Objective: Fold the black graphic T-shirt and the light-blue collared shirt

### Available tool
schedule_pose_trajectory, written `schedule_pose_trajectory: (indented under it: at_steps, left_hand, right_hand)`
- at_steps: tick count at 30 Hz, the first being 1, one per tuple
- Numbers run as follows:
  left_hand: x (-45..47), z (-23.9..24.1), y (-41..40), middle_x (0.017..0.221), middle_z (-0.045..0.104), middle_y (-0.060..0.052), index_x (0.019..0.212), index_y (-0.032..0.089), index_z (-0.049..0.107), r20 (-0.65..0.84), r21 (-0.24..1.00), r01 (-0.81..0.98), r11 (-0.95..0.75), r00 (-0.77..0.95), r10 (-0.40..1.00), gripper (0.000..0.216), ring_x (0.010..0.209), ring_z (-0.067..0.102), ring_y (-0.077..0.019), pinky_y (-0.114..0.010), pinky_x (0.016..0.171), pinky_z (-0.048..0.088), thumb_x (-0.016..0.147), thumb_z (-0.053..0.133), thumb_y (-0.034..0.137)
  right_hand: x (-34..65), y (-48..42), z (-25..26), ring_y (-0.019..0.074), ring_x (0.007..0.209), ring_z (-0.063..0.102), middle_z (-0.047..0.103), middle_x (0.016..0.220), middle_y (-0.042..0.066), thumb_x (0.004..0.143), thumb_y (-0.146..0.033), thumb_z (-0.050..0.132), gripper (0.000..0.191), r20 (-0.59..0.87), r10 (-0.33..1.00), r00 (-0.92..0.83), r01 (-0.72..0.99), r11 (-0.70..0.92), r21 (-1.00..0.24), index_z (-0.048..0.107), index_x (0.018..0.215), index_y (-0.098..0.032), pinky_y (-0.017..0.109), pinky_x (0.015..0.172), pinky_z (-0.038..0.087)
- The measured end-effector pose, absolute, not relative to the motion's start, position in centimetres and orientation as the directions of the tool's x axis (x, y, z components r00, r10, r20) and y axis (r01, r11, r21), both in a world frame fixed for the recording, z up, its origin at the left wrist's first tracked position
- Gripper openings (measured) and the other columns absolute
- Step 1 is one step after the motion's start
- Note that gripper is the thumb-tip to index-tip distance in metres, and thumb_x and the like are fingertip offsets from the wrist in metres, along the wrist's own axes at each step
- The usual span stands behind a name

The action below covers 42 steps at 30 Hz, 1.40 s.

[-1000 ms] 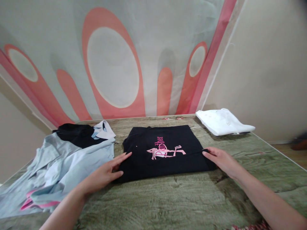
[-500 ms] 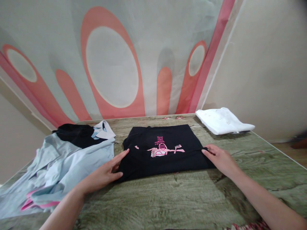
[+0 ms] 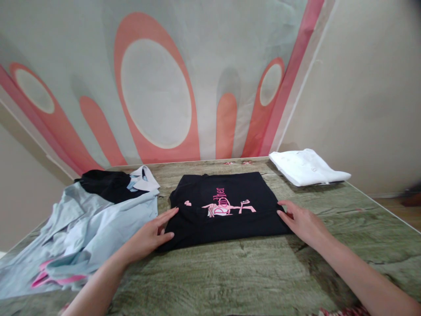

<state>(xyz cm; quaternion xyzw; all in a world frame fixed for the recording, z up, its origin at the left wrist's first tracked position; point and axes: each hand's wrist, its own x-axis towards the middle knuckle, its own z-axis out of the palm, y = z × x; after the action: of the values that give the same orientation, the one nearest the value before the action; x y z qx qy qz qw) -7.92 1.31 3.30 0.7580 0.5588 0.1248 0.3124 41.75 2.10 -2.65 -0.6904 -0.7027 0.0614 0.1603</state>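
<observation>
Your left hand (image 3: pixel 149 237) and right hand (image 3: pixel 301 220) lie flat and open on opposite side edges of the folded black shirt (image 3: pixel 223 210), gripping nothing, mid-table (image 3: pixel 246 272).

A wood-grain counter (image 3: pixel 250 272) carries a folded black shirt (image 3: pixel 223 210), a folded white garment (image 3: pixel 307 166) and a pale-blue clothes heap (image 3: pixel 88 224).

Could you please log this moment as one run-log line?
left hand: on left edge of folded black T-shirt | right hand: on its right edge | folded white shirt: far right | blue shirts: left
</observation>
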Motion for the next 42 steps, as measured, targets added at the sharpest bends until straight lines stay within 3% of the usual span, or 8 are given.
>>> schedule_pose_trajectory:
  at_steps: [4, 8, 12, 16, 23, 31, 36, 42]
  left_hand:
    - [-7.9, 3.6, 1.2, 0.153, 0.035, -0.006, 0.146, 0.025, 0.037, -0.163, 0.597, 0.778, -0.196, 0.357, 0.92, 0.065, 0.104, 0.055, -0.0253, -0.03, 0.078, 0.045, 0.086, 0.055, 0.042]
    - [-8.2, 4.1, 1.1, 0.147, 0.044, -0.006, 0.145, 0.029, 0.038, -0.225, 0.643, 0.75, -0.156, 0.379, 0.898, 0.069, 0.084, 0.056, -0.019, -0.027, 0.071, 0.043, 0.082, 0.061, 0.043]
    - [-8.4, 4.3, 1.0, 0.099, 0.063, 0.0, 0.148, 0.028, 0.033, -0.282, 0.704, 0.706, -0.08, 0.381, 0.881, 0.073, 0.064, 0.044, -0.0124, -0.022, 0.059, 0.035, 0.082, 0.061, 0.043]
    - [-8.4, 4.2, 1.0, 0.066, 0.043, 0.006, 0.149, 0.023, 0.029, -0.29, 0.728, 0.684, -0.053, 0.377, 0.88, 0.077, 0.059, 0.036, -0.0119, -0.021, 0.056, 0.028, 0.082, 0.061, 0.043]
    - [-8.4, 4.6, 0.5, 0.108, 0.058, -0.001, 0.148, 0.03, 0.032, -0.223, 0.737, 0.669, -0.095, 0.373, 0.9, 0.075, 0.068, 0.04, -0.0122, -0.022, 0.062, 0.037, 0.079, 0.062, 0.036]
    - [-8.5, 4.8, 0.6, 0.146, 0.041, 0.0, 0.149, 0.036, 0.026, -0.189, 0.712, 0.688, -0.14, 0.38, 0.905, 0.077, 0.072, 0.045, -0.0121, -0.023, 0.071, 0.044, 0.08, 0.06, 0.031]
    - [-8.1, 4.5, 0.7, 0.135, 0.052, -0.003, 0.152, 0.031, 0.018, -0.135, 0.665, 0.731, -0.153, 0.319, 0.938, 0.077, 0.065, 0.043, -0.0113, -0.024, 0.066, 0.043, 0.084, 0.054, 0.03]
    - [-8.1, 4.1, 1.2, 0.133, 0.054, -0.004, 0.138, 0.03, 0.047, -0.063, 0.602, 0.768, -0.217, 0.317, 0.946, 0.053, 0.071, 0.051, -0.014, -0.026, 0.066, 0.044, 0.085, 0.053, 0.032]
  right_hand:
    - [40.7, 2.0, -1.3, 0.0202, 0.074, 0.065, 0.066, 0.096, 0.004, 0.091, -0.036, 0.044, 0.028, 0.267, 0.963, -0.029, 0.947, 0.112, -0.301, 0.059, 0.113, -0.027, 0.03, 0.06, 0.045]
    - [36.7, 2.8, 1.7, 0.0181, 0.088, 0.063, 0.065, 0.1, 0.004, 0.091, -0.029, 0.045, 0.023, 0.322, 0.916, -0.237, 0.834, 0.362, -0.416, 0.063, 0.105, -0.025, 0.03, 0.076, 0.048]
    - [29.4, 4.1, 4.5, 0.0155, 0.09, 0.062, 0.066, 0.1, 0.003, 0.092, -0.029, 0.048, 0.021, 0.263, 0.864, -0.429, 0.682, 0.5, -0.533, 0.062, 0.106, -0.024, 0.027, 0.079, 0.046]
    - [22.1, 5.7, 4.5, 0.0184, 0.091, 0.061, 0.067, 0.099, 0.005, 0.089, -0.038, 0.055, 0.022, 0.127, 0.862, -0.491, 0.714, 0.481, -0.509, 0.063, 0.101, -0.022, 0.028, 0.078, 0.044]
    - [17.8, 7.2, 1.1, 0.0231, 0.092, 0.058, 0.064, 0.092, 0.005, 0.074, -0.036, 0.07, 0.022, 0.141, 0.845, -0.516, 0.716, 0.516, -0.47, 0.061, 0.087, -0.02, 0.032, 0.079, 0.039]
    - [17.8, 6.6, 0.6, 0.0142, 0.069, 0.054, 0.056, 0.077, -0.004, 0.075, -0.013, 0.058, 0.016, 0.251, 0.844, -0.473, 0.519, 0.498, -0.695, 0.05, 0.086, -0.024, 0.025, 0.064, 0.036]
    - [17.7, 6.9, 0.1, 0.0143, 0.072, 0.055, 0.058, 0.082, -0.003, 0.078, -0.012, 0.055, 0.017, 0.317, 0.835, -0.449, 0.502, 0.53, -0.683, 0.051, 0.089, -0.024, 0.025, 0.067, 0.038]
    - [17.9, 6.4, -0.2, 0.0172, 0.089, 0.059, 0.062, 0.095, 0.0, 0.085, -0.013, 0.053, 0.02, 0.34, 0.803, -0.489, 0.544, 0.586, -0.601, 0.052, 0.101, -0.024, 0.028, 0.078, 0.042]
